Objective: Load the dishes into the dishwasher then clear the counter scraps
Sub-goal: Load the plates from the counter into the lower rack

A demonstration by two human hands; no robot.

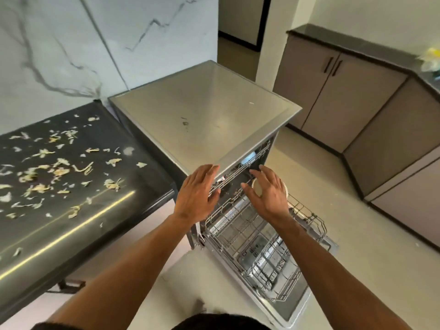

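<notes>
Far left of both hands: dark counter (133, 148), strewn with pale vegetable scraps (59, 171), well apart from either hand.
Behind the hands: steel dishwasher (202, 115), top bare but for small specks, door (295, 303) dropped open toward the floor below the right forearm.
Left hand (198, 190): released, fingers straight and spread, palm down, at the front edge of the upper rack (238, 173); contact with the wire cannot be told.
Between and below the hands: lower rack (259, 248), pulled out over the open door.
Right hand (267, 189): released, fingers extended, hovering over a pale round dish (257, 188) standing at the back of the lower rack, partly hidden by the palm.
Just beyond the fingertips, inside the upper rack: a light blue item (248, 158), too hidden to identify.
Far right of the right hand: brown cabinets (333, 91) under a dark countertop.
</notes>
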